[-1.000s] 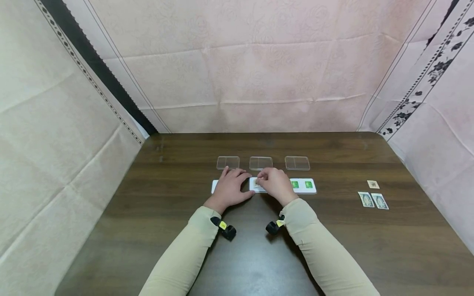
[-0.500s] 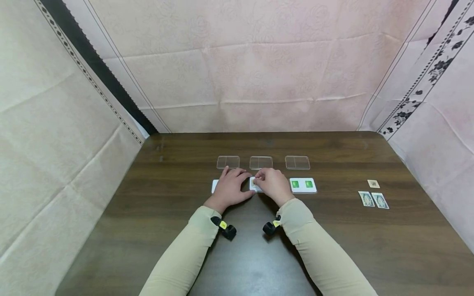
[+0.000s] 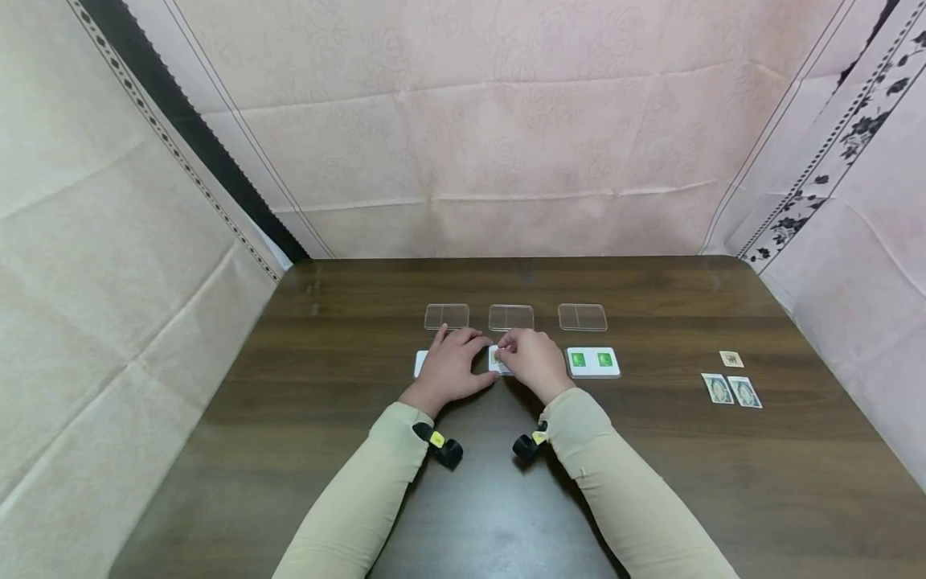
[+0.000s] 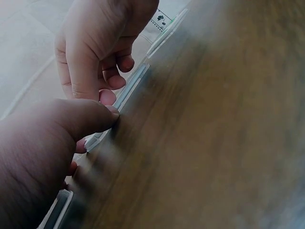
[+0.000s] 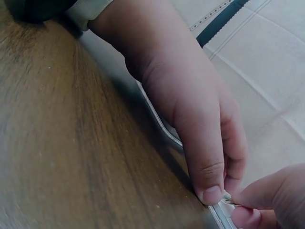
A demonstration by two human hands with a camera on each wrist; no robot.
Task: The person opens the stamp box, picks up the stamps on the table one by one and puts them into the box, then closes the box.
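A flat white case (image 3: 494, 359) lies in the middle of a row of three; my left hand (image 3: 450, 368) grips its left end, thumb at the near edge and fingers at the far edge. Bent over the same case, my right hand (image 3: 537, 363) pinches a small patterned stamp (image 5: 228, 198) close to its surface. The right thumb (image 5: 212, 194) is right at the case's edge. In the left wrist view the left thumb (image 4: 107, 117) presses the case's side (image 4: 131, 88). The right hand covers most of the case from above.
To the right lies a white case with two green stamps (image 3: 593, 363); the left case (image 3: 419, 362) is mostly behind the left hand. Clear lids (image 3: 447, 316) stand in a row behind. Several loose stamps (image 3: 731, 391) lie on the brown table (image 3: 651, 466) at right.
My right hand has shifted slightly left over the middle case, uncovering the right case's left end. My left hand has stayed in place.
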